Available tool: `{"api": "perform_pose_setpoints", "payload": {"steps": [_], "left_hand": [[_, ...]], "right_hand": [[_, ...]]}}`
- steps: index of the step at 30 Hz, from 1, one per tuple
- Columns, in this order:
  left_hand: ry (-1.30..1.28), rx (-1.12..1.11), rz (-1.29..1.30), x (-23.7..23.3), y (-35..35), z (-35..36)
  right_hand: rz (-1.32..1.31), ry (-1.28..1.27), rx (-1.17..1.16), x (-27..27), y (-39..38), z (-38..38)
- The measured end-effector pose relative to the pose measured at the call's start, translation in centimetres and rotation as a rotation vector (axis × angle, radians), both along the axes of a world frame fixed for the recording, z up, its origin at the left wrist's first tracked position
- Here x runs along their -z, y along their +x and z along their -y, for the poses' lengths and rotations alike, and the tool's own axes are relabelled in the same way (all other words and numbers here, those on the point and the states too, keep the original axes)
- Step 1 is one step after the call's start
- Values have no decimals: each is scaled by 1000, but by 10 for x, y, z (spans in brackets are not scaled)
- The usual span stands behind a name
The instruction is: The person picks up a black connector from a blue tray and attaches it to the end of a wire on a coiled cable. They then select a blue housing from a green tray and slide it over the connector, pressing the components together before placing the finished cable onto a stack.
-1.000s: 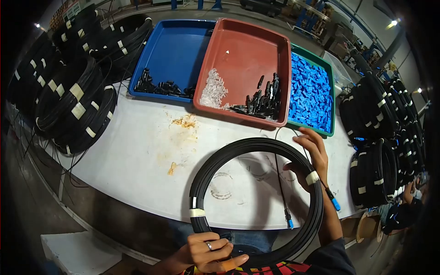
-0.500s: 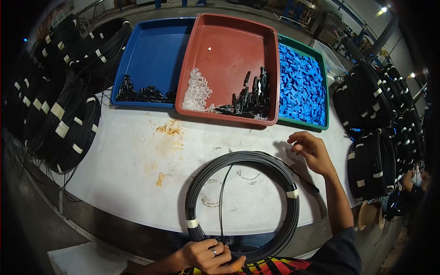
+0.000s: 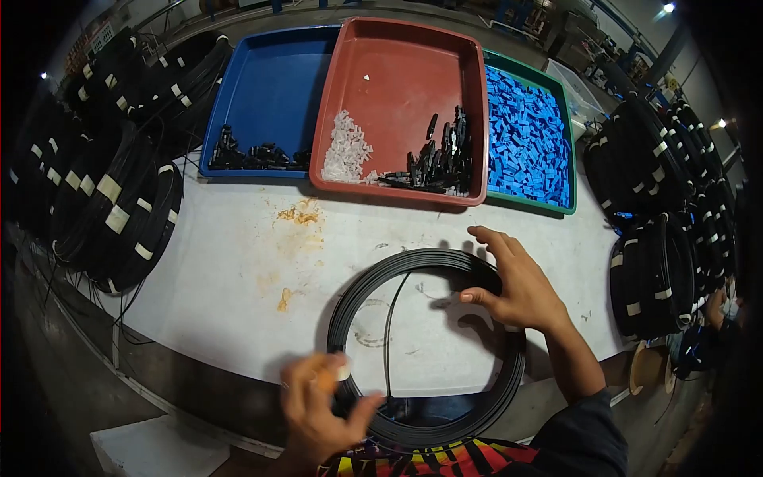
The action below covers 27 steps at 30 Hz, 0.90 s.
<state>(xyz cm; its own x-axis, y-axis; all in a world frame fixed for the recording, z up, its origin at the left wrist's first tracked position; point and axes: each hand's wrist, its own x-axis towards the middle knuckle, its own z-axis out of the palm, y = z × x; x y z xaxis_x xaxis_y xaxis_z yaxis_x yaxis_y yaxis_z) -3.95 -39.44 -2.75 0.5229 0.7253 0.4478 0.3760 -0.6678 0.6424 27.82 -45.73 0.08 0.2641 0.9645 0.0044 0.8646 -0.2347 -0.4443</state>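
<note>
A coil of black cable [image 3: 340, 310] lies in front of me, its near side overhanging the table's front edge, close to my body. One loose strand [image 3: 389, 334] crosses the inside of the ring from top to bottom. Over the coil's upper right side is my right hand [image 3: 520, 290], open, thumb and fingers spread and nothing in them. It covers part of the ring there. My left hand [image 3: 324, 409], blurred by motion, is at the lower left of the coil. Its thumb stands apart from the fingers, with the ring between them in this view.
Behind the coil stand a blue tray [image 3: 270, 71] with black pieces, a red tray [image 3: 405, 71] with clear and black pieces, and a green tray [image 3: 571, 171] of blue pieces. Taped cable coils hang at left [image 3: 119, 215] and right [image 3: 648, 278]. Yellowish stains mark the white table [image 3: 222, 262].
My right hand has moved left and down over the coil, fingers spreading. The left hand has left the coil's near edge and moved left and up, its thumb now apart from the fingers.
</note>
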Motion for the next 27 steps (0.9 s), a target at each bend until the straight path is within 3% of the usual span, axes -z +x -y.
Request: {"api": "perform_pose_setpoints", "payload": {"steps": [2,4,6,8,10,15,18,20,21,27], "left_hand": [[-357,-145,-34,-5,-5,-10],[-438,-156,-149,-9,-14,-15],[-754,-62,50,-4,-18,-14],[-707,21,91,1,-8,-6],[-446,19,-110,1,2,-1],[-396,-26,-128,-8,6,3],[-358,-35,-71,-25,4,15],[-191,-2,-80,-32,9,14],[-255,-4,-47,-33,14,11],[-274,30,-195,0,20,-15]], "right_hand": [[-134,-49,61,0,-2,12],[-263,82,42,10,-1,28],[-312,62,61,17,-5,37],[-485,119,106,35,-5,43],[-573,167,160,32,-12,42],[-787,347,217,46,-10,43],[-856,415,242,49,-7,48],[-871,417,256,50,-7,50],[-879,426,279,49,-7,51],[-838,449,288,49,-6,50]]}}
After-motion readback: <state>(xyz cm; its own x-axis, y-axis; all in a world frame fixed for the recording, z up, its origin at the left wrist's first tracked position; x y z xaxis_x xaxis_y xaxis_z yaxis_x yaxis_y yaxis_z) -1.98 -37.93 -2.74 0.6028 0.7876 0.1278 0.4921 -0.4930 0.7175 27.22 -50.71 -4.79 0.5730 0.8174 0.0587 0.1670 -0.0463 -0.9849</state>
